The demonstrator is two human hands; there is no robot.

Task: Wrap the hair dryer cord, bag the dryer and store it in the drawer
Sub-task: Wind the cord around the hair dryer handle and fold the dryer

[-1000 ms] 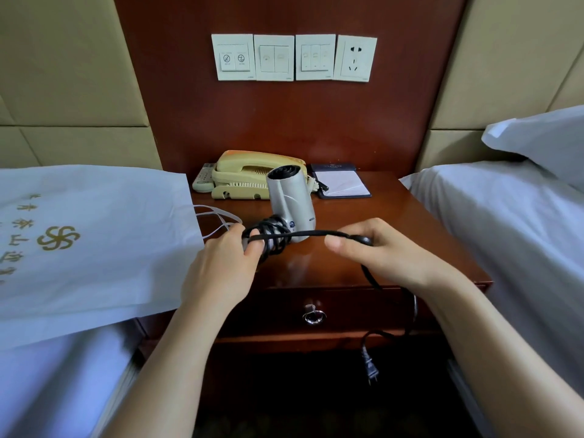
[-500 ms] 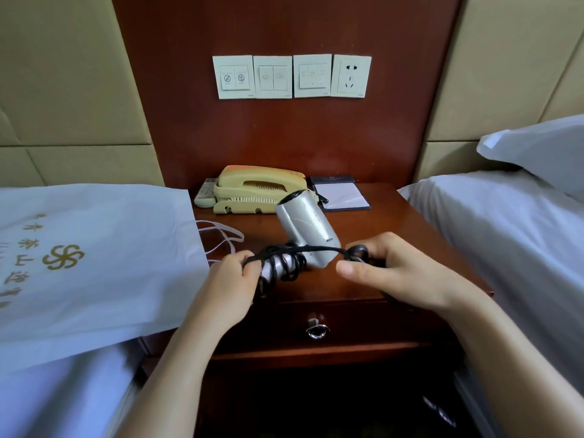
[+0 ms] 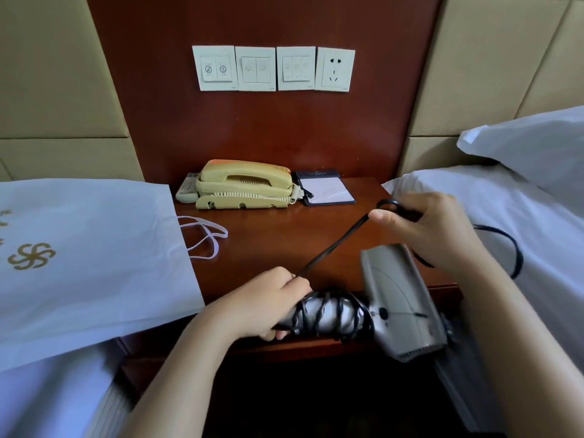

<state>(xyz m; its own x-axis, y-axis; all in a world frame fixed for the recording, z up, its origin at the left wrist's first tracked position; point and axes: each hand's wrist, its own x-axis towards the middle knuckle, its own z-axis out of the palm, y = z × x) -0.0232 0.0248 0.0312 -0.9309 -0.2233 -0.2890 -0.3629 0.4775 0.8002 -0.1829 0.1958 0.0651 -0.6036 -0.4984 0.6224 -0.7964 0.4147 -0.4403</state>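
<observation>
A silver hair dryer (image 3: 399,298) lies sideways in the air over the front edge of the wooden nightstand (image 3: 268,248), barrel to the right. My left hand (image 3: 262,303) grips its handle, which has several turns of black cord (image 3: 331,245) coiled around it. A taut stretch of cord runs up and right to my right hand (image 3: 433,229), which pinches it; the rest loops over the right bed. A white drawstring bag (image 3: 85,254) with a gold logo lies on the left bed, its mouth toward the nightstand. The drawer front is hidden behind my arms.
At the back of the nightstand stand a cream telephone (image 3: 243,184), a remote control (image 3: 188,191) and a notepad (image 3: 325,189). Switches and a wall socket (image 3: 335,69) sit on the panel above. White beds flank both sides, with a pillow (image 3: 537,143) at the right.
The dryer has swung down and to the right, its handle now pointing left. My right hand has risen and moved right, pulling the cord taut. The view has shifted closer.
</observation>
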